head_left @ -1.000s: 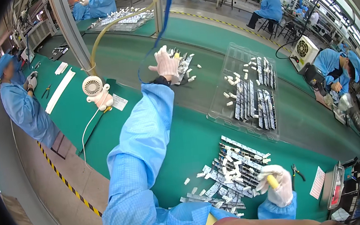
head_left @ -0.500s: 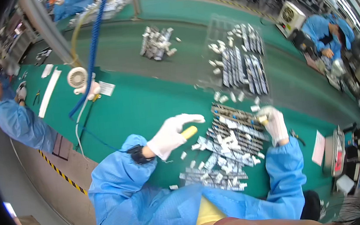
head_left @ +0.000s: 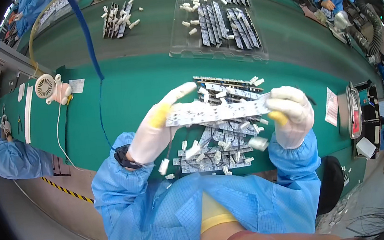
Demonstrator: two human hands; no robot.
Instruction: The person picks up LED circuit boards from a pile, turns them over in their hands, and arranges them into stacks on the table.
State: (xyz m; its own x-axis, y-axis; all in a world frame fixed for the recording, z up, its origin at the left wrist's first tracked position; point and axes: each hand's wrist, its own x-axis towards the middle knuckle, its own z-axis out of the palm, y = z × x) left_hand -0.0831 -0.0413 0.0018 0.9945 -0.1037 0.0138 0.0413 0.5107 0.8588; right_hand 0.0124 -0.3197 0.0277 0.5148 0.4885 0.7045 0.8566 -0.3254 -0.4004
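Observation:
Stretched level between my two gloved hands is a long white circuit board strip (head_left: 217, 111) with small dark marks. My left hand (head_left: 154, 121), in a white glove with a yellow thumb tip, grips its left end while the index finger points out above. At the right end, my right hand (head_left: 291, 112) pinches the strip between thumb and curled fingers. Thin wires with white connectors (head_left: 164, 166) hang below it. Under the strip lies a pile of similar boards (head_left: 214, 157) with wires and white plugs, partly hidden by it.
Beyond the bench, a clear plastic tray (head_left: 194, 56) holds rows of strips, and another bunch (head_left: 118, 20) lies left of it. A small fan (head_left: 45, 86) stands at left near a hanging blue hose (head_left: 88, 42). Co-workers in blue (head_left: 16, 159) sit left and far right.
Both hands have closed on a board strip and raised it level above the pile; earlier they were apart with no strip between them. The whole view has shifted.

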